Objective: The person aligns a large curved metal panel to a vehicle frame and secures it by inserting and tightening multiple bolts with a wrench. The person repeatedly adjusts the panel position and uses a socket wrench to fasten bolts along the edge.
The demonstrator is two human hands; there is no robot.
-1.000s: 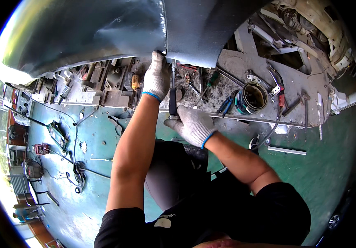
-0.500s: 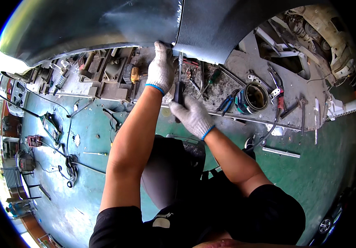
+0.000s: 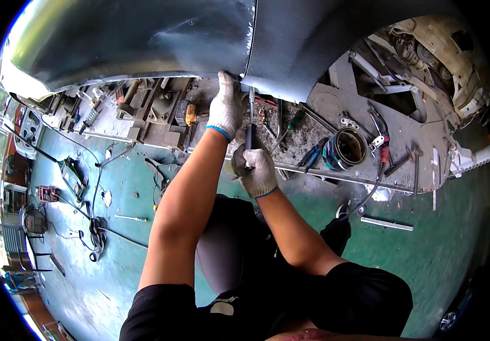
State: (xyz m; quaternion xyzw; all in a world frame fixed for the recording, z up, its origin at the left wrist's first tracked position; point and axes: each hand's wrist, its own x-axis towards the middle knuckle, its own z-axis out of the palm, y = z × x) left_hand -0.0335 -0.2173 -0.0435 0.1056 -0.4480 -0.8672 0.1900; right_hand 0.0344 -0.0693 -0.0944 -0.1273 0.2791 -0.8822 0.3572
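My left hand (image 3: 226,108), in a white knit glove with a blue cuff, reaches up to the lower edge of a dark car body panel (image 3: 159,42). Its thumb presses on that edge, while the other fingers are mostly hidden beneath. Just right of it, my gloved right hand (image 3: 258,169) is wrapped around the black handle of a screwdriver (image 3: 251,136). The metal shaft points up toward the seam where the panel meets a second dark panel (image 3: 290,48). What the tip touches is hidden under the edge.
Below the panels lies a dirty metal bench (image 3: 393,148). On it are an open can (image 3: 344,149), blue-handled pliers (image 3: 314,154), a green-handled screwdriver (image 3: 290,126), red-handled locking pliers (image 3: 382,142) and a yellow power tool (image 3: 190,113). Cables (image 3: 94,187) trail over the green floor.
My right hand has shifted lower and rolled over, now holding the screwdriver handle from below. The left hand stays at the panel edge. The whole view has moved slightly.
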